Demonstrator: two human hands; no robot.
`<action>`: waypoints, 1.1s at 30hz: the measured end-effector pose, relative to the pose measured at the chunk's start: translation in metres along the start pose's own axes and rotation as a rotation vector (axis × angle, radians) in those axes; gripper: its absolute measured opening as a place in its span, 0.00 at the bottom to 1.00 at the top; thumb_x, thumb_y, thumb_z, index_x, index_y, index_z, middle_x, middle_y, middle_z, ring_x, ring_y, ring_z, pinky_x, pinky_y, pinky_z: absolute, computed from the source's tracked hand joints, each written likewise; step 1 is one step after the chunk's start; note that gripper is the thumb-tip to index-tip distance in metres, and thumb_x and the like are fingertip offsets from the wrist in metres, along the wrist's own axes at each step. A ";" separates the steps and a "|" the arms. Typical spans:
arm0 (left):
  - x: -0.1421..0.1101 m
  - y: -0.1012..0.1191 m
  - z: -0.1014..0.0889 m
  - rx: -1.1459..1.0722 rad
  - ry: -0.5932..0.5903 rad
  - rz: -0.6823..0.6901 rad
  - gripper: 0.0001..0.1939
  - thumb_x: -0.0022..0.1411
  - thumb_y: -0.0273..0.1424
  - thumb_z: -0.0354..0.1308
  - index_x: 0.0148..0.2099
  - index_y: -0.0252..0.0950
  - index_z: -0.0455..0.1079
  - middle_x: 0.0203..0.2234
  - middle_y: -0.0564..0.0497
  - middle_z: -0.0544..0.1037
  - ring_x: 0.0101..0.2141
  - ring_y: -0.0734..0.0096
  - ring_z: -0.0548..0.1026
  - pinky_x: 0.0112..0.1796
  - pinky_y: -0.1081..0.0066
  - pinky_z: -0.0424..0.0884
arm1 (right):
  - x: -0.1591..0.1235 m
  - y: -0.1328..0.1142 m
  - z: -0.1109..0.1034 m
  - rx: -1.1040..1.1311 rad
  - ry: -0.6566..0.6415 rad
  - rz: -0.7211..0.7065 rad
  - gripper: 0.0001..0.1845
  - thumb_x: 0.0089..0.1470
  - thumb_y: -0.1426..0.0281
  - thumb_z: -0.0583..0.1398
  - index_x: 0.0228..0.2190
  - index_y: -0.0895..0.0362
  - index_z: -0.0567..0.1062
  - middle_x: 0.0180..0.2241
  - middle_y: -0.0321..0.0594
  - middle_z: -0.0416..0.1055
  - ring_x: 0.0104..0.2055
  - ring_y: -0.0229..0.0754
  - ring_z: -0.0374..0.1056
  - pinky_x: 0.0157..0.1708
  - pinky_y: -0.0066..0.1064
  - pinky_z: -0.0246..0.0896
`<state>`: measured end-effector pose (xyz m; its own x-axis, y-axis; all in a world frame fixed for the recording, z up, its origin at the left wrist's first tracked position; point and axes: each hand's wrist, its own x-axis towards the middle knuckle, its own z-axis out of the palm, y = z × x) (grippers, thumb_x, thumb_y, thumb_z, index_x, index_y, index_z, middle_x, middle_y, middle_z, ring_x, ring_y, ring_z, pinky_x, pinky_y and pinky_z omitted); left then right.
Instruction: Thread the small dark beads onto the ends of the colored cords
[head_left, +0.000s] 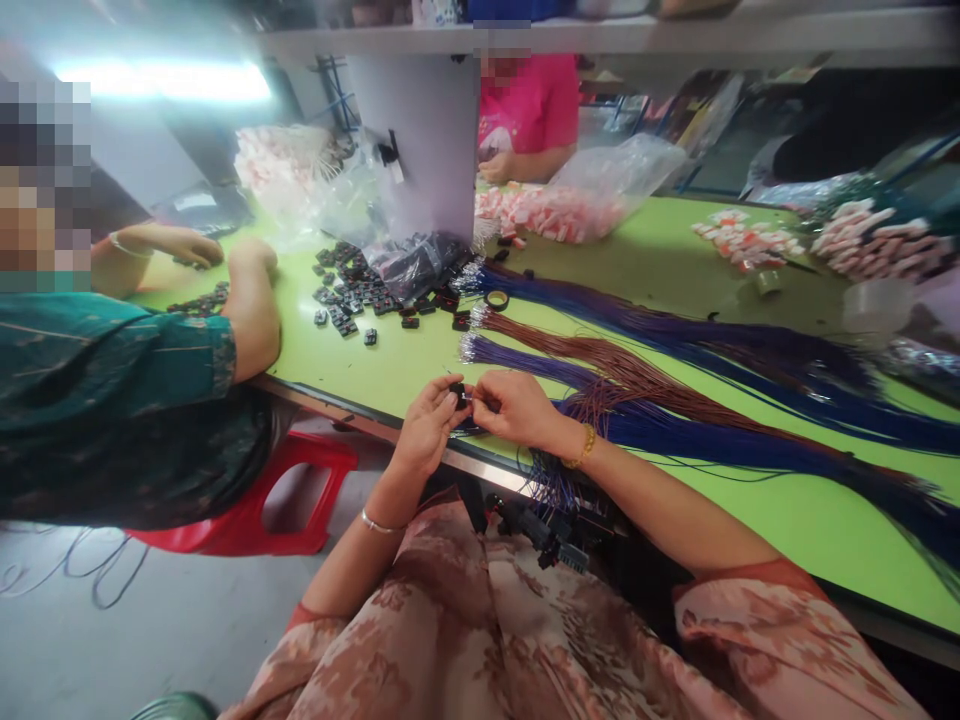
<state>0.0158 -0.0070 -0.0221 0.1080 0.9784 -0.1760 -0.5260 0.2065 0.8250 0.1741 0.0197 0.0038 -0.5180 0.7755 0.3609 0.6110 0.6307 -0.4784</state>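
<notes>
My left hand (429, 422) pinches a small black connector (457, 391) at the near edge of the green table (675, 270). My right hand (512, 405) meets it from the right, fingers closed on thin wire ends at the connector. Long bundles of blue wires (750, 350), brown wires (637, 372) and purple wires (525, 362) stretch away to the right across the table. A cluster of black connectors with wires (551, 525) hangs below the table edge over my lap.
A pile of loose black connectors (352, 290) and a dark bag (416, 265) lie mid-table. A person in teal (112, 390) sits at my left on a red stool (255, 500). A person in pink (529, 115) works opposite, by bags of pink-white parts (555, 212). A tape ring (496, 299) lies nearby.
</notes>
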 end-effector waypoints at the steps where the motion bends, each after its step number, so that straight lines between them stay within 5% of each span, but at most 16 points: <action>1: 0.000 -0.001 0.001 0.011 0.003 0.002 0.17 0.50 0.29 0.65 0.44 0.35 0.70 0.34 0.51 0.75 0.33 0.77 0.74 0.41 0.73 0.71 | 0.000 0.001 0.001 -0.013 -0.001 -0.016 0.08 0.50 0.70 0.55 0.21 0.57 0.66 0.21 0.36 0.64 0.24 0.35 0.54 0.27 0.28 0.43; 12: 0.003 -0.007 0.002 0.050 0.076 -0.040 0.20 0.43 0.32 0.69 0.40 0.34 0.71 0.30 0.52 0.74 0.32 0.76 0.73 0.38 0.72 0.71 | -0.006 0.015 0.013 -0.120 -0.043 -0.176 0.07 0.54 0.72 0.53 0.29 0.59 0.70 0.25 0.42 0.68 0.27 0.39 0.59 0.30 0.30 0.49; 20: 0.005 -0.016 0.009 0.096 0.125 -0.028 0.15 0.48 0.28 0.65 0.41 0.34 0.71 0.29 0.53 0.74 0.27 0.82 0.70 0.31 0.79 0.68 | -0.008 0.010 0.014 -0.197 -0.104 -0.043 0.10 0.55 0.70 0.53 0.29 0.60 0.72 0.27 0.43 0.71 0.27 0.39 0.60 0.28 0.30 0.47; 24: 0.014 -0.014 0.013 -0.015 0.091 -0.011 0.12 0.51 0.26 0.62 0.40 0.33 0.69 0.33 0.50 0.76 0.35 0.73 0.75 0.44 0.67 0.71 | 0.009 0.038 -0.006 -0.002 -0.100 0.106 0.14 0.59 0.68 0.50 0.32 0.59 0.73 0.30 0.40 0.73 0.29 0.37 0.63 0.31 0.28 0.52; 28: 0.026 -0.020 0.013 -0.081 0.093 -0.009 0.10 0.53 0.23 0.60 0.40 0.32 0.68 0.33 0.48 0.76 0.36 0.70 0.76 0.49 0.59 0.68 | 0.025 0.077 -0.013 -0.257 -0.091 0.376 0.09 0.53 0.67 0.57 0.33 0.58 0.75 0.36 0.45 0.72 0.37 0.43 0.66 0.34 0.30 0.54; 33: 0.031 -0.027 0.010 -0.097 0.091 -0.023 0.10 0.53 0.23 0.60 0.40 0.32 0.68 0.33 0.47 0.76 0.36 0.70 0.76 0.50 0.58 0.68 | 0.028 0.096 -0.008 -0.302 -0.162 0.397 0.10 0.55 0.69 0.54 0.34 0.56 0.74 0.37 0.42 0.73 0.38 0.42 0.66 0.34 0.29 0.53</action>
<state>0.0420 0.0182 -0.0448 0.0467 0.9682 -0.2459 -0.6035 0.2235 0.7654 0.2231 0.1018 -0.0255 -0.2832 0.9573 0.0586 0.9121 0.2877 -0.2921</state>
